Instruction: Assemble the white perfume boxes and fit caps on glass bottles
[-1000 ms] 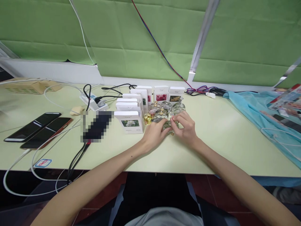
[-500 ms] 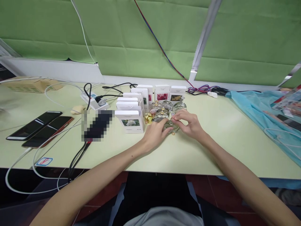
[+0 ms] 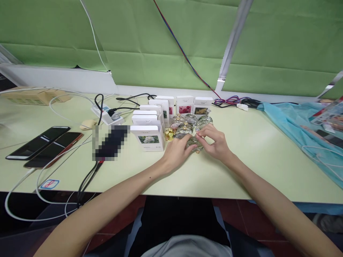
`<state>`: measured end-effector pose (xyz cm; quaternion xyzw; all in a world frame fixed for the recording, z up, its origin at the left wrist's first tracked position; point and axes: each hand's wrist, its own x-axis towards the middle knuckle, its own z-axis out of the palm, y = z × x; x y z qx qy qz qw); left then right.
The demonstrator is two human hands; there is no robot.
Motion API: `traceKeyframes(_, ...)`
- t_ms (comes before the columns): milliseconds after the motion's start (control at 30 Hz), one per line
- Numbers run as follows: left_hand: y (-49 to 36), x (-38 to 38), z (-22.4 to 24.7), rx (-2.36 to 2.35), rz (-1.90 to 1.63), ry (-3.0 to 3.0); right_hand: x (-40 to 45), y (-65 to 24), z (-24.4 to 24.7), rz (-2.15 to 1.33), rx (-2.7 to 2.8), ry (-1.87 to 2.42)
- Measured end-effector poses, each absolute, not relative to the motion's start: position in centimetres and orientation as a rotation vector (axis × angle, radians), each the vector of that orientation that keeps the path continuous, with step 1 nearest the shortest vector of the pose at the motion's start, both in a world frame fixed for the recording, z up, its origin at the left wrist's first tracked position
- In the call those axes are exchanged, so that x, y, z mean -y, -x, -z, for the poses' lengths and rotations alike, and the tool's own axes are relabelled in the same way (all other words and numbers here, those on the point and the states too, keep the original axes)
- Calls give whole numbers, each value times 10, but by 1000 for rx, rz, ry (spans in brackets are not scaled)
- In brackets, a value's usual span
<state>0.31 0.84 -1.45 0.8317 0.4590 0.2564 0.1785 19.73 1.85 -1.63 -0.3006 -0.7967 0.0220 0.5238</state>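
A clear round glass bottle (image 3: pixel 197 146) with a gold-coloured part at its near edge is held by my left hand (image 3: pixel 177 152), whose fingers close on its left side. My right hand (image 3: pixel 215 143) pinches thumb and forefinger together at the bottle's top edge; whatever lies between those fingertips is too small to make out. Just behind both hands stand several similar glass bottles (image 3: pixel 178 122) with gold necks. Small gold caps (image 3: pixel 169 134) are grouped to the left of them. A white box (image 3: pixel 149 138) with a white flower picture stands beside my left hand.
More white boxes (image 3: pixel 185 104) with flower pictures line the back. A power strip (image 3: pixel 105 113), tangled cables and phones (image 3: pixel 50 148) occupy the left side. Blue plastic sheeting (image 3: pixel 296 130) covers the table's right end. A green partition (image 3: pixel 166 46) rises behind.
Almost nothing differs. My right hand has shifted very slightly at the bottle, its pinch kept; my left hand holds the bottle in the same place.
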Motion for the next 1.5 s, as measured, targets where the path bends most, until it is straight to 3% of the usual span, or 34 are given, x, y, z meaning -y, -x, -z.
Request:
traceKeyframes(900, -3, -9, 14, -1325, -724, -2357, -10, -203, 1, 23, 1847, 858)
traceKeyframes(1133, -2, -10, 17, -1319, -728, -2353, -28, -239, 0, 44, 1605, 1192)
traceKeyframes(1500, -2, -9, 13, -1312, -731, -2358, -43, -261, 13, -43, 1743, 1620)
